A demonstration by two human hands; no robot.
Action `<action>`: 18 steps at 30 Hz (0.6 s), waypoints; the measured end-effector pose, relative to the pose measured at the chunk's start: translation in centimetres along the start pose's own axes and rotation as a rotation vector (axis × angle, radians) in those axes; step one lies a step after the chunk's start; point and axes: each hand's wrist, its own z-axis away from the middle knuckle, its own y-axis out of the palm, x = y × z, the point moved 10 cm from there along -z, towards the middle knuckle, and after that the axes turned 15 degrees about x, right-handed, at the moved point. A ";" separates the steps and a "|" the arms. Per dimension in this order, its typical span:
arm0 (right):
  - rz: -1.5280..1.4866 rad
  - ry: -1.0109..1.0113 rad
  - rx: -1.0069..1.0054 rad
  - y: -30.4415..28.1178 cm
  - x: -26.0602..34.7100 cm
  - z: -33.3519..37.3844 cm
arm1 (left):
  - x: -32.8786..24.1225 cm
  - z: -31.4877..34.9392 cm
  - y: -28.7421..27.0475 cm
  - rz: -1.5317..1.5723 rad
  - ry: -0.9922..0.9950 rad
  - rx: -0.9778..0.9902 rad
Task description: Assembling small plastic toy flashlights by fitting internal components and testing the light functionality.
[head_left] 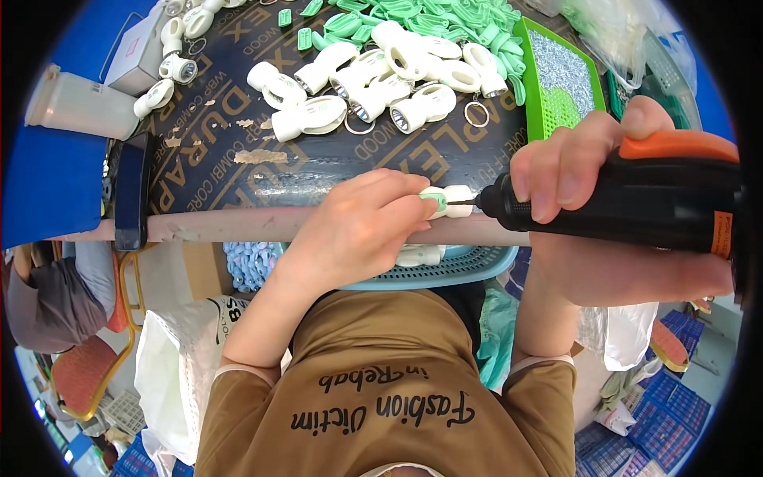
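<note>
Head view. Left hand (350,219): fingers pinching one white-and-green flashlight (458,191), at the table's (278,188) near edge. Right hand (568,163): fingers wrapped round one black-and-orange electric screwdriver (636,187), bit at the flashlight. Beyond: white flashlights (314,117), grouped; green plastic parts (453,16), heaped; one green tray (537,87), small silvery pieces inside.

A black table (326,168) carries a phone (132,191) near left, white flashlights (372,99) and green pieces (469,17) far, a green tray (535,83) right.

Left hand (358,224) pinching a small white flashlight (458,192) by the table edge (191,226), right hand (566,163) gripping a black-and-orange electric screwdriver (636,189).
</note>
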 end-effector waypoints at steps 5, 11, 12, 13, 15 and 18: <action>0.004 -0.007 0.043 -0.4 -0.9 0.0 | 0.1 0.0 0.1 -0.003 -0.004 0.008; -0.018 -0.066 0.087 -0.7 -1.3 0.0 | 0.1 0.1 0.1 0.007 -0.003 0.002; -0.020 -0.076 0.093 -0.7 -1.2 0.0 | 0.1 0.1 0.1 0.008 0.000 0.001; -0.026 -0.086 0.102 -0.7 -1.2 0.0 | 0.1 0.1 0.0 0.007 -0.002 -0.002; -0.036 -0.106 0.119 -0.5 -1.2 -0.1 | 0.2 0.1 0.1 0.007 -0.007 0.002; -0.043 -0.125 0.135 -0.2 -0.9 -0.1 | 0.1 0.0 0.1 0.004 0.001 -0.015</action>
